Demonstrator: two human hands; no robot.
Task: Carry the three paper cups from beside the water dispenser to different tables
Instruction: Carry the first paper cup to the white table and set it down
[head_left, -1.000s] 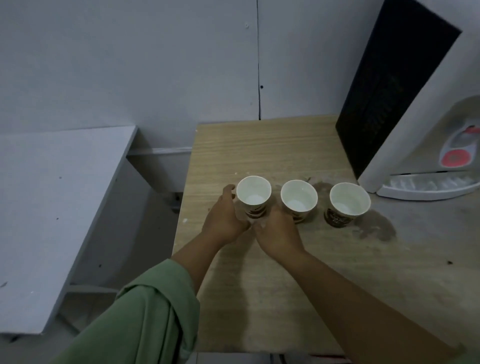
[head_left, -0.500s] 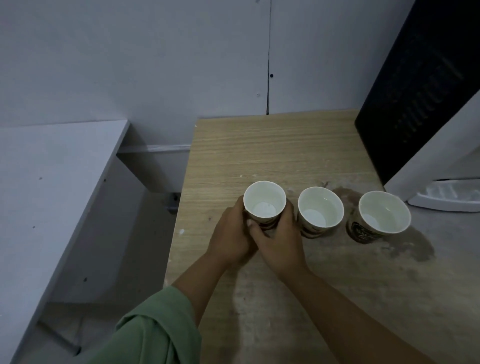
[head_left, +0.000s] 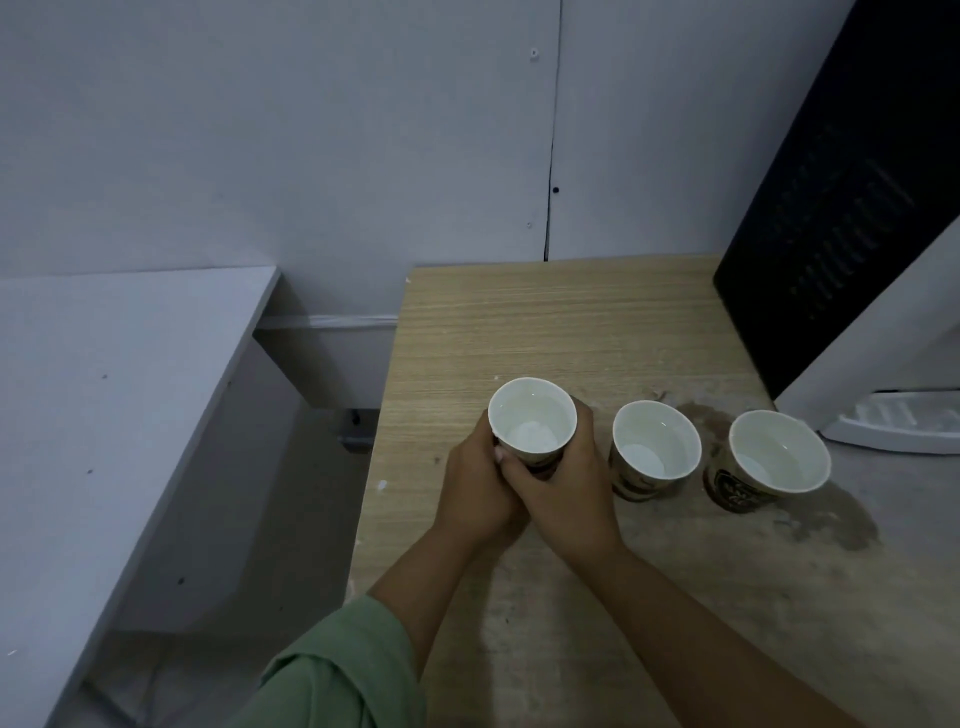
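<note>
Three white paper cups with dark printed sides stand in a row on the wooden table (head_left: 545, 322). Both hands wrap the left cup (head_left: 532, 418): my left hand (head_left: 475, 491) grips its left side and my right hand (head_left: 563, 491) curls round its right side and front. The cup looks slightly raised. The middle cup (head_left: 655, 441) and the right cup (head_left: 776, 452) stand untouched to the right. The water dispenser (head_left: 857, 218) rises at the far right, its white drip tray (head_left: 904, 423) just behind the right cup.
A dark wet stain (head_left: 841, 519) spreads on the table around the right cup. A grey-white table (head_left: 104, 415) stands to the left across a gap of floor. A pale wall runs behind both tables.
Both hands have closed tighter round the left cup, and the cup sits a little higher in view. The other two cups have not moved; the camera has shifted closer.
</note>
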